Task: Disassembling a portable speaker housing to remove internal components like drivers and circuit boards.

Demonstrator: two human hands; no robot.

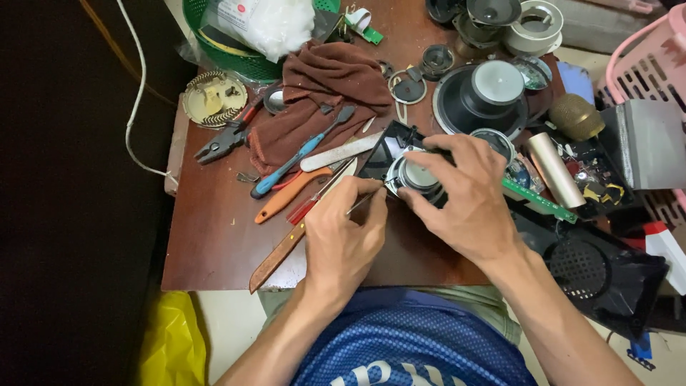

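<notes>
Left hand: fingers curled tight in a pinch on a thin metal probe, tip angled up and right toward the small speaker. The tip sits at the speaker's left edge; whether it touches cannot be told.

Right hand: fingers spread and bent over the small speaker, gripping it from the right and top. The speaker is round, with a dull grey metal centre and a black frame, and sits mid-table just ahead of both hands. It rests on or against a glossy black plastic panel.

Table: reddish-brown wood, smooth and worn.

Left of the hands lie a knife with a brown wooden handle, an orange-handled tool, a red-handled screwdriver, a pale flat file and a blue-handled tool. The blue one rests on a crumpled maroon cloth. Black pliers lie further left, near a round brass-coloured coil part.

Beyond the right hand stands a large black speaker with a grey dome. A green circuit strip, a cream cylinder and a gold mesh ball lie to the right. A green basket stands at the far edge, holding a white plastic bag
</notes>
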